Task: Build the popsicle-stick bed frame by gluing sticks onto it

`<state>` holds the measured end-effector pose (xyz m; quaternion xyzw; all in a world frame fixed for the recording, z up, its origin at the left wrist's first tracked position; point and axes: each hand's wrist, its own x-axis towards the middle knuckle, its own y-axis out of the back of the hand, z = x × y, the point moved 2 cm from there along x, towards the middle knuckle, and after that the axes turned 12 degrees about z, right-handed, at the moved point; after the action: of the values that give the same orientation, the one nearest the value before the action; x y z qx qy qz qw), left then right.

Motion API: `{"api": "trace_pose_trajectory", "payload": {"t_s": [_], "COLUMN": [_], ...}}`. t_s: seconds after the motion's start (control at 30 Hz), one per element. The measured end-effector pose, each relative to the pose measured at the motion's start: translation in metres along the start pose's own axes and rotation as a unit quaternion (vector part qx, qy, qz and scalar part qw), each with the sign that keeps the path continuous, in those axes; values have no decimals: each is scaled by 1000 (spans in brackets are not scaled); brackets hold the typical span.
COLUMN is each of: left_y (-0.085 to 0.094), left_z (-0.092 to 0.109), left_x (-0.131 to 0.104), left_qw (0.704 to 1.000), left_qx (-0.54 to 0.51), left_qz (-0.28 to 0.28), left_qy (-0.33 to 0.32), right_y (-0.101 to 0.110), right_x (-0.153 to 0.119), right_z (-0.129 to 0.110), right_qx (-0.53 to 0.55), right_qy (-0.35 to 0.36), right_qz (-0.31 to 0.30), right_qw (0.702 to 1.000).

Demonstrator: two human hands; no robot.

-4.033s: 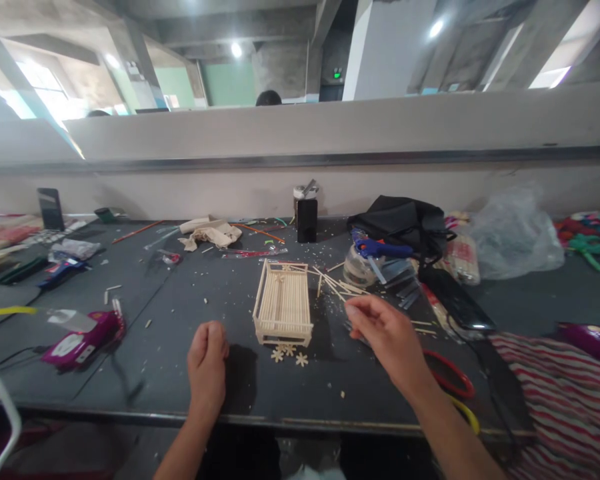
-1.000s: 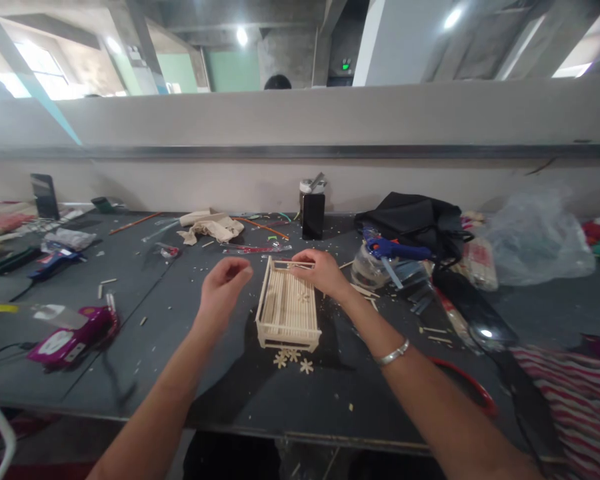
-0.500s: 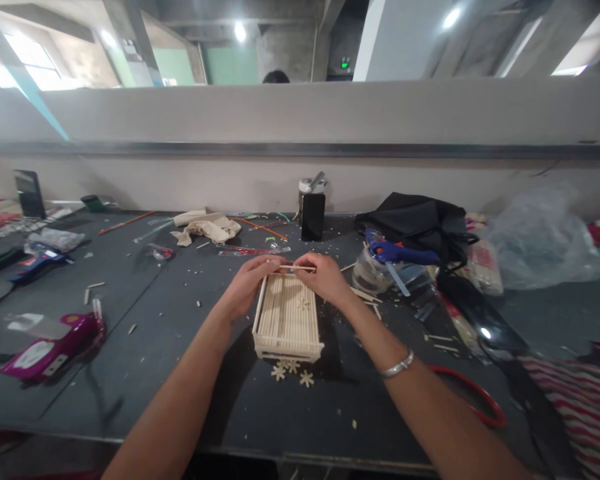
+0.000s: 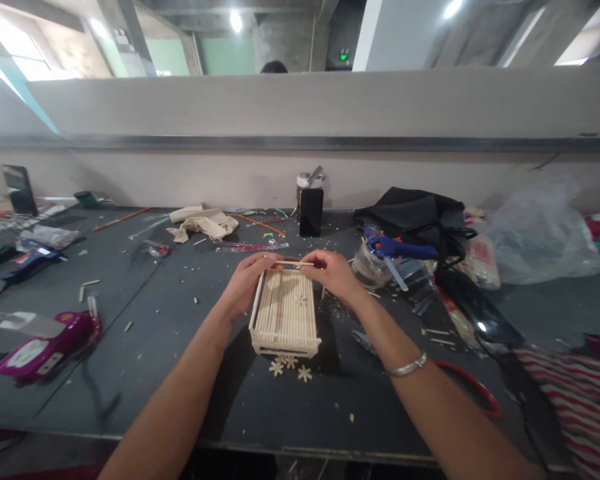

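A small box (image 4: 285, 313) built of pale wooden sticks stands on the dark table, with a slatted floor and low railings. Across its far end lies a thin wooden stick (image 4: 295, 263), pinched near its two ends by both hands. My left hand (image 4: 247, 283) is closed at the far left corner, its fingertips partly hidden. My right hand (image 4: 333, 275) is closed on the stick's right end, thumb and forefinger together. One star-shaped stick piece (image 4: 301, 300) rests inside the box. Several similar star pieces (image 4: 305, 373) lie in front of it.
A blue glue gun (image 4: 400, 249) rests on a clear jar (image 4: 370, 267) at right. A phone (image 4: 311, 212) stands upright behind the box. A magenta tool (image 4: 50, 343) lies at left, a beige cloth (image 4: 205, 225) farther back. A red ring-shaped handle (image 4: 473, 387) lies by my right forearm.
The view has shifted slightly, so everything sits a little higher and more left. My right fingers have shifted slightly along the stick; both hands stay at the box's far end.
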<state>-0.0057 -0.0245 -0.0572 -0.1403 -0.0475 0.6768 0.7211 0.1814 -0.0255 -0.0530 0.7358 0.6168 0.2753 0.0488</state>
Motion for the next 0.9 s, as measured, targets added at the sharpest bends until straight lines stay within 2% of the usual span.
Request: {"api": "trace_pose_trajectory", "payload": {"t_s": [0.3,0.77,0.9], "left_y": [1,1,0], "left_z": [-2,-4,-3], "left_x": [1,1,1], "left_qw": [1000,1000,1000], "left_qx": [3,1,6], "left_qz": [-3,-2,-6], "left_qy": [-5,-5,-8], "right_y": [3,0,-1], "right_x": [-2,-3,-3], "right_z": [4,0,1], "right_qx": [20,-14,-12], "right_qy": [-2,28,33], "right_qz": [-12,25,17], "right_qw": [1000,999,999]}}
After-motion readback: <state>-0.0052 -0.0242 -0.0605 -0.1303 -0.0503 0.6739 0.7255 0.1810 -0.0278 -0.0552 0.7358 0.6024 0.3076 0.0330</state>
